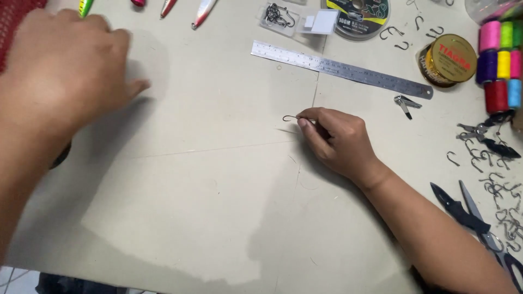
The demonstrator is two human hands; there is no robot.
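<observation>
The left hand [65, 65] hovers at ten o'clock over the board [207, 179], fingers loosely spread and holding nothing. Along the top edge, around eleven o'clock, lie the tips of several lures [185, 10], green, pink and silver. Near the centre, the right hand [335, 139] pinches a small dark hook [290, 117] between thumb and forefinger, the bend pointing toward nine o'clock and resting on or just above the board. The hook looks light, stiff and slippery, with a sharp point; it is best held by the shank, as the fingers do now. At twelve o'clock sit a clear hook packet [279, 16] and a round dark line spool [359, 16] with a yellow-green label. A steel ruler [340, 69] slants below them. At two o'clock stand a gold-lidded round tin [449, 60] with red lettering, then stacked thread spools [501, 60] in pink, green, yellow, purple, red and blue. Loose hooks [498, 185] and black pliers [463, 209] lie at four o'clock.
</observation>
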